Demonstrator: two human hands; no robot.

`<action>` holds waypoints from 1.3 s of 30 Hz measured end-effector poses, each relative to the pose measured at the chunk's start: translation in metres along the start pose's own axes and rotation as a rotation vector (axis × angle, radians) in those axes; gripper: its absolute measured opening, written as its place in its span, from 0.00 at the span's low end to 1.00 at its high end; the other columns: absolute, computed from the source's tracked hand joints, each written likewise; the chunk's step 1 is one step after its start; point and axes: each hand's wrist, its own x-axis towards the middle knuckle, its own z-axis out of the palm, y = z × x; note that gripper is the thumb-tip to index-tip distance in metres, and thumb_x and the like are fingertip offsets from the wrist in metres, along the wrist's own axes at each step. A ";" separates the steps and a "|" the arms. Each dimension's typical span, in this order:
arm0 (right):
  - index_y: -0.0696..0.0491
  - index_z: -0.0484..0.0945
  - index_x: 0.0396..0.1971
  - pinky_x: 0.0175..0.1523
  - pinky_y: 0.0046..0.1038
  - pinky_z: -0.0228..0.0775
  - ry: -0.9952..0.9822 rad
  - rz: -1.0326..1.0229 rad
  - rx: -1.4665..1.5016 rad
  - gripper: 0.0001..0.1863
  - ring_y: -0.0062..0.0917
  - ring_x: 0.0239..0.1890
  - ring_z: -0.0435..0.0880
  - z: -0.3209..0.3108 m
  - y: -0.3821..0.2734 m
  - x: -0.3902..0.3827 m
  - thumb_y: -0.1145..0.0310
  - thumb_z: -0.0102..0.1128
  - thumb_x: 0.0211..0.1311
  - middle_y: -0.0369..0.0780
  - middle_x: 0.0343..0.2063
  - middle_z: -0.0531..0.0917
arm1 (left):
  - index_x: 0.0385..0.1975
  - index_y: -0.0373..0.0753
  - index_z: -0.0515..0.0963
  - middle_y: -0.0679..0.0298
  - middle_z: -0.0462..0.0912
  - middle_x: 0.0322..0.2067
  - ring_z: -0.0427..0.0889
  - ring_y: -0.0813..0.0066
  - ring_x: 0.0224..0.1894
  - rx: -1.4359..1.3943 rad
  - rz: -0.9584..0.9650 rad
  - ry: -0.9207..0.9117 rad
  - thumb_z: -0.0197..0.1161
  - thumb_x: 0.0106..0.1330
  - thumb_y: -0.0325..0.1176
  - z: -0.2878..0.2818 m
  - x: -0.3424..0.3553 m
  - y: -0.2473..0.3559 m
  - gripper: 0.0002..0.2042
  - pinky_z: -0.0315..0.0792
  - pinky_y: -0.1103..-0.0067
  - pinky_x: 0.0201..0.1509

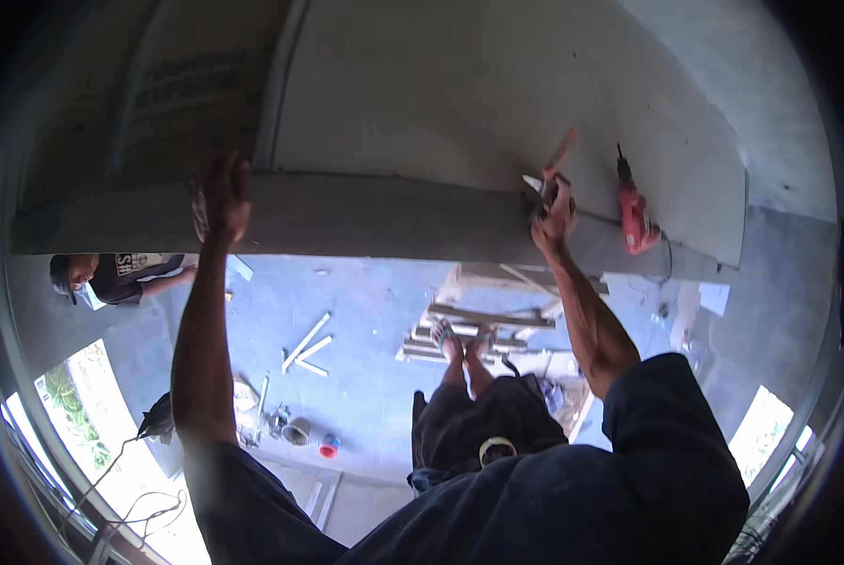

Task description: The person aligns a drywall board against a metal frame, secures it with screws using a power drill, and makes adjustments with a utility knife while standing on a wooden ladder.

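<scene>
Both my arms reach up to a long grey board strip (375,212) at the edge of a large pale panel (441,94). My left hand (222,200) rests against the strip near its left part, holding nothing I can see, with its fingers extended upward. My right hand (555,215) is closed round a tool with an orange handle (561,153) and a bright metal end; its exact kind is unclear. Right of that hand, a red power drill (635,215) lies on the panel and strip, its bit pointing away from me.
Below, my feet stand on a wooden scaffold (488,318). A person in a dark cap and shirt (125,275) is at the left. White strips (307,348), a bucket (297,431) and a red container (329,445) are on the floor. Wires (144,504) hang at lower left.
</scene>
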 end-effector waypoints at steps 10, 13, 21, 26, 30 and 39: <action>0.41 0.70 0.55 0.42 0.48 0.71 0.046 0.044 0.083 0.27 0.49 0.40 0.81 -0.004 -0.014 0.004 0.80 0.54 0.55 0.43 0.37 0.84 | 0.51 0.42 0.78 0.53 0.79 0.51 0.77 0.50 0.54 -0.043 0.052 0.095 0.55 0.73 0.43 -0.018 0.008 0.006 0.15 0.71 0.60 0.57; 0.39 0.70 0.56 0.43 0.47 0.72 0.048 0.077 0.096 0.28 0.47 0.40 0.82 -0.004 -0.007 0.001 0.80 0.55 0.56 0.42 0.38 0.84 | 0.52 0.42 0.78 0.54 0.78 0.52 0.75 0.52 0.56 -0.029 0.041 0.064 0.56 0.72 0.44 -0.015 0.012 0.006 0.16 0.70 0.61 0.60; 0.40 0.69 0.59 0.45 0.48 0.71 0.023 0.036 0.129 0.30 0.47 0.43 0.81 0.007 -0.005 -0.003 0.81 0.52 0.56 0.44 0.40 0.83 | 0.49 0.42 0.79 0.55 0.80 0.50 0.76 0.53 0.54 -0.063 0.023 0.094 0.59 0.70 0.40 -0.025 0.007 -0.001 0.14 0.71 0.62 0.59; 0.42 0.69 0.58 0.45 0.45 0.71 0.018 0.053 0.112 0.29 0.45 0.42 0.81 0.001 -0.003 -0.002 0.82 0.49 0.57 0.42 0.41 0.83 | 0.45 0.43 0.80 0.58 0.81 0.47 0.77 0.55 0.51 -0.163 0.082 0.131 0.61 0.67 0.35 -0.025 0.008 0.003 0.09 0.73 0.62 0.56; 0.41 0.69 0.59 0.46 0.48 0.70 0.012 0.044 0.145 0.30 0.46 0.43 0.80 0.000 -0.013 -0.002 0.81 0.51 0.56 0.42 0.41 0.83 | 0.43 0.44 0.80 0.60 0.81 0.47 0.77 0.55 0.51 -0.138 0.095 0.142 0.62 0.66 0.34 -0.025 0.007 -0.006 0.08 0.72 0.62 0.56; 0.42 0.69 0.59 0.46 0.47 0.70 -0.010 0.093 0.098 0.30 0.46 0.44 0.80 0.003 0.002 -0.003 0.82 0.49 0.55 0.41 0.42 0.83 | 0.43 0.44 0.81 0.59 0.82 0.46 0.78 0.55 0.52 -0.187 0.162 0.102 0.63 0.67 0.34 -0.030 0.008 0.003 0.08 0.71 0.62 0.58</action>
